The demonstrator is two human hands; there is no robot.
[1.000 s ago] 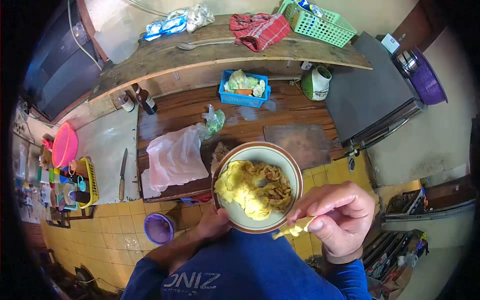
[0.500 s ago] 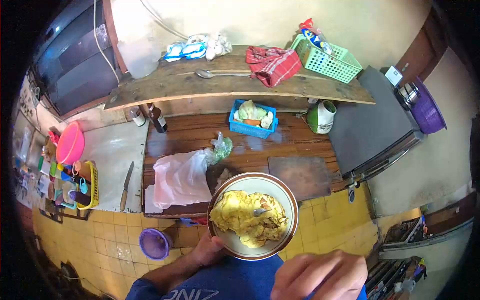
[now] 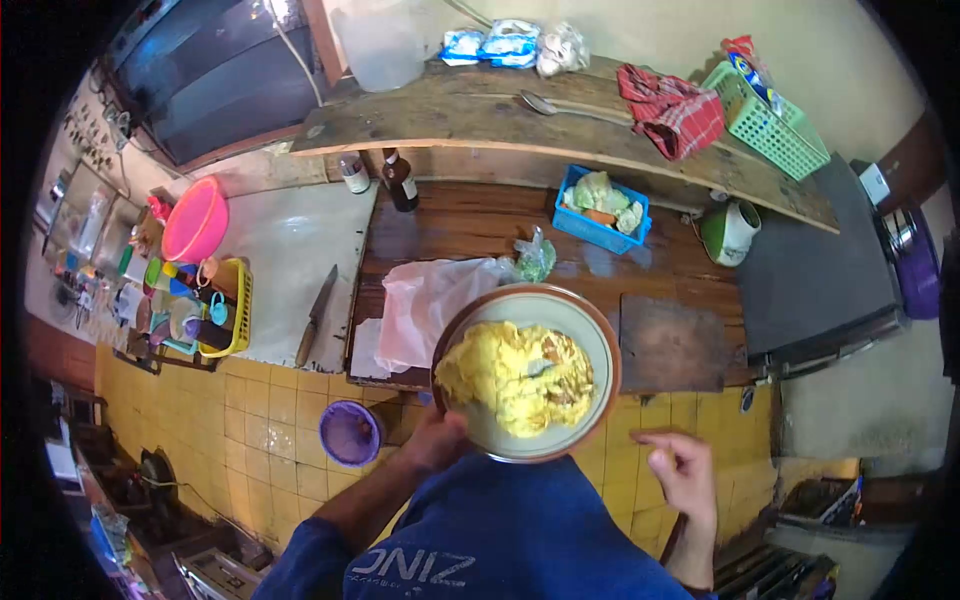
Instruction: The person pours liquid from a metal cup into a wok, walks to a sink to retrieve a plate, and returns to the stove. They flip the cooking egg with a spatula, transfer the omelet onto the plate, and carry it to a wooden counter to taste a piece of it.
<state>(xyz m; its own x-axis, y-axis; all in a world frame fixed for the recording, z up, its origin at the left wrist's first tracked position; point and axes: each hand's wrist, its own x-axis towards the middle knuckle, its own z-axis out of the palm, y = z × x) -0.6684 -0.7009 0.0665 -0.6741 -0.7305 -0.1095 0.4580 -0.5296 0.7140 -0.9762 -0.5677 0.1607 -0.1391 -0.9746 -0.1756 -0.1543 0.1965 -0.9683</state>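
My left hand (image 3: 440, 438) grips the lower left edge of a cream plate (image 3: 601, 345) with a brown rim. On the plate lies a folded yellow omelette (image 3: 500, 375), browned in places, with a small greyish patch near its middle. The thumb shows at the rim; the fingers under the plate are hidden. To the right, apart from the plate, my right hand (image 3: 685, 475) is held over the floor, index finger stretched out and nothing in it. Beyond the plate, a pinkish plastic bag (image 3: 425, 300) and a small bag of greens (image 3: 536, 258) rest on the wooden counter (image 3: 460, 220).
A dark board (image 3: 672, 343) lies at the counter's front right. Left, a knife (image 3: 318, 318) lies on the white worktop near a yellow basket (image 3: 240, 310). A blue basket of vegetables (image 3: 600, 232) stands below the shelf (image 3: 450, 110). A purple bucket (image 3: 350, 433) is on the floor.
The view has turned left, so the room appears shifted right. My right hand has moved from close to the camera to farther down, its index finger now extended. The left hand keeps holding the plate.
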